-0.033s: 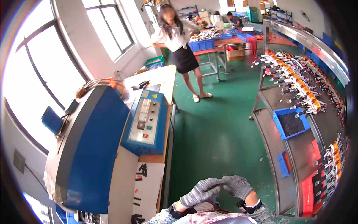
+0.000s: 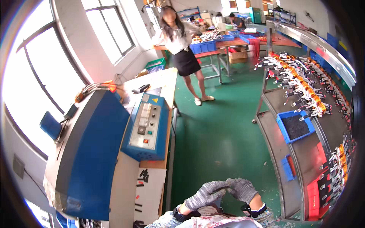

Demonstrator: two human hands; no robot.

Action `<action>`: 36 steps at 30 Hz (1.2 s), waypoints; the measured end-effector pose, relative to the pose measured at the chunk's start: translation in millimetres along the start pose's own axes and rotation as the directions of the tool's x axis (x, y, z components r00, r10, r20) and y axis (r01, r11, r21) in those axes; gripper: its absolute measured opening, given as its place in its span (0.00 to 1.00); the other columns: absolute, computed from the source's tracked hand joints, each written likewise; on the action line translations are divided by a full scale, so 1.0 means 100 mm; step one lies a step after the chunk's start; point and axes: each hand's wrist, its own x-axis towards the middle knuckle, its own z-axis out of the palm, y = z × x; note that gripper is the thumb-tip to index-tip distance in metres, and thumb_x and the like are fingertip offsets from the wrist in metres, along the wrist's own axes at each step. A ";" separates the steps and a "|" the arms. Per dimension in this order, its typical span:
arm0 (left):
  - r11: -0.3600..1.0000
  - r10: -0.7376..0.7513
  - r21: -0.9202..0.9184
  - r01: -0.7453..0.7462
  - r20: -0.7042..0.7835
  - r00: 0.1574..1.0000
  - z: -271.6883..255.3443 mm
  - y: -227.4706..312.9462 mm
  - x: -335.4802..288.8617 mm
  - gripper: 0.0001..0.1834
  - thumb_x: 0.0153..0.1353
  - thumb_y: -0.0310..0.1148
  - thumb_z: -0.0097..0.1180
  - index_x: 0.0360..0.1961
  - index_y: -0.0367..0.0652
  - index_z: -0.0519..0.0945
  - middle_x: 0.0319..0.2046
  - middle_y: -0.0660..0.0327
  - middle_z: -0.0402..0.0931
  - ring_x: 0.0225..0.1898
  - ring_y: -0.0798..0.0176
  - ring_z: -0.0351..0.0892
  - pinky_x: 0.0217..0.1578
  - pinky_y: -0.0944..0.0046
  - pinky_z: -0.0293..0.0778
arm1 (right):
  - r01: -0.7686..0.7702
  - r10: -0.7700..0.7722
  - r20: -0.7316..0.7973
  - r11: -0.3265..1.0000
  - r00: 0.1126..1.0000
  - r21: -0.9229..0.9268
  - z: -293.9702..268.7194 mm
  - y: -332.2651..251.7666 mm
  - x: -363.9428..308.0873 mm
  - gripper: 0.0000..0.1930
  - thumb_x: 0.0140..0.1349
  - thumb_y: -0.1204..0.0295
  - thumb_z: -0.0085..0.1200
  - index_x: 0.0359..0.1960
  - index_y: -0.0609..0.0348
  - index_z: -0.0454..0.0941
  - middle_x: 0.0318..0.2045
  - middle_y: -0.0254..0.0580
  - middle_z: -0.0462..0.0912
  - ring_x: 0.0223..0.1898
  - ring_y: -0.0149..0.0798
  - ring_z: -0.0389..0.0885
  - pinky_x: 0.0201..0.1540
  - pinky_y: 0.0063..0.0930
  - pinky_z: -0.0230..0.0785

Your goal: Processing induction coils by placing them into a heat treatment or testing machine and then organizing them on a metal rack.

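My left hand (image 2: 205,195) and my right hand (image 2: 243,190), both in grey knitted gloves, meet in front of my body at the lower edge. Their fingertips touch each other, with the fingers bent and pressed together. Whatever may lie between them is hidden by the gloves. Dark bands circle both wrists, below patterned sleeves. To the left of my hands, small black and red pieces (image 2: 141,178) lie on a white sheet (image 2: 154,192) at the bench.
A blue machine (image 2: 91,152) with a control box (image 2: 146,129) stands on the left. On the right, a metal rack (image 2: 272,133) carries wired parts (image 2: 304,83) and a blue bin (image 2: 295,127). A person (image 2: 182,45) stands ahead on the green floor (image 2: 216,133); another sits farther back.
The surroundings have shifted slightly to the left in the picture. My hands keep the same pose together.
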 end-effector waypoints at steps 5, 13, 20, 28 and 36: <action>0.979 0.202 -0.052 -0.198 0.097 0.975 -0.16 0.03 0.82 0.17 0.60 0.28 0.52 0.52 0.38 0.73 0.44 0.52 0.76 0.44 0.57 0.76 0.46 0.62 0.71 | 0.051 -0.033 -0.273 0.997 0.962 0.060 -0.51 0.09 0.28 0.13 0.51 0.67 0.51 0.40 0.50 0.76 0.32 0.46 0.80 0.37 0.51 0.78 0.40 0.43 0.72; 0.957 0.220 -0.238 -0.164 0.231 0.948 -0.23 -0.19 1.68 0.16 0.62 0.29 0.50 0.50 0.37 0.73 0.41 0.54 0.77 0.42 0.63 0.74 0.46 0.64 0.71 | -0.191 0.178 -0.356 0.982 0.917 -0.001 -0.90 0.45 0.45 0.09 0.49 0.66 0.52 0.32 0.53 0.77 0.28 0.49 0.79 0.33 0.53 0.77 0.36 0.46 0.69; 0.929 0.245 -0.365 -0.065 0.472 0.847 0.10 -0.08 2.22 0.16 0.63 0.31 0.48 0.51 0.37 0.73 0.45 0.56 0.76 0.46 0.65 0.73 0.51 0.64 0.68 | -0.306 0.274 -0.287 0.949 0.918 -0.072 -1.12 0.87 -0.28 0.17 0.55 0.59 0.50 0.40 0.57 0.74 0.32 0.52 0.78 0.35 0.55 0.76 0.40 0.48 0.68; 0.957 0.254 -0.272 -0.098 0.625 0.738 0.91 0.31 2.85 0.17 0.64 0.35 0.49 0.52 0.39 0.73 0.40 0.58 0.78 0.44 0.65 0.75 0.47 0.66 0.69 | -0.431 0.402 0.155 0.847 0.902 0.312 -2.32 1.31 -1.80 0.21 0.60 0.59 0.50 0.53 0.57 0.69 0.33 0.50 0.80 0.35 0.48 0.78 0.42 0.39 0.70; 0.957 0.102 -0.261 0.130 0.717 0.689 2.43 0.53 3.50 0.20 0.59 0.36 0.55 0.49 0.34 0.75 0.38 0.55 0.79 0.42 0.61 0.77 0.48 0.64 0.70 | -0.828 0.690 -0.566 0.560 0.451 0.023 -2.77 2.96 -3.73 0.29 0.48 0.66 0.58 0.54 0.57 0.67 0.43 0.50 0.78 0.43 0.51 0.77 0.48 0.38 0.68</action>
